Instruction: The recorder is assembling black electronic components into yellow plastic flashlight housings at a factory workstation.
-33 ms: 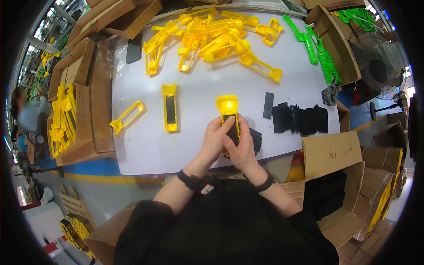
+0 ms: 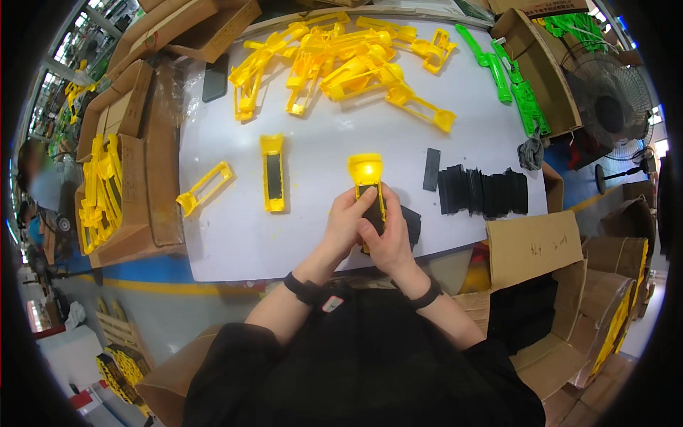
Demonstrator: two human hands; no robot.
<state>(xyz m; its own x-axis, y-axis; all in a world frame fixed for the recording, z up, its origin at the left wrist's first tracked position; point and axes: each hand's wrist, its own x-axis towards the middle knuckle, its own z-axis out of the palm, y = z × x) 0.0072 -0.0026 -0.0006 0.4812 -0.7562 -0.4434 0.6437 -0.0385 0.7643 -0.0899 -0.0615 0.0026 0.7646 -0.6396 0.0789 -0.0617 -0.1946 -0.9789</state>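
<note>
Between both hands is a yellow flashlight-shaped plastic housing point(image 2: 366, 168), its flared end pointing away from me. A black flat strip point(image 2: 373, 206) lies in its long opening. My left hand point(image 2: 346, 219) is closed round the left side, thumb pressed on the strip. My right hand point(image 2: 388, 238) grips the lower right side, its thumb also on the strip. Beside my right hand lie loose black strips point(image 2: 411, 225), partly hidden. To the left lie a similar yellow housing with a black strip point(image 2: 273, 174) and an open yellow frame point(image 2: 205, 188).
A row of black strips point(image 2: 484, 193) and one single strip point(image 2: 432, 169) lie to the right. Yellow parts point(image 2: 341, 60) are heaped at the back, green parts point(image 2: 523, 92) at back right. Cardboard boxes point(image 2: 537, 252) flank the white table point(image 2: 320, 146); a dark phone-like slab point(image 2: 214, 80) lies back left.
</note>
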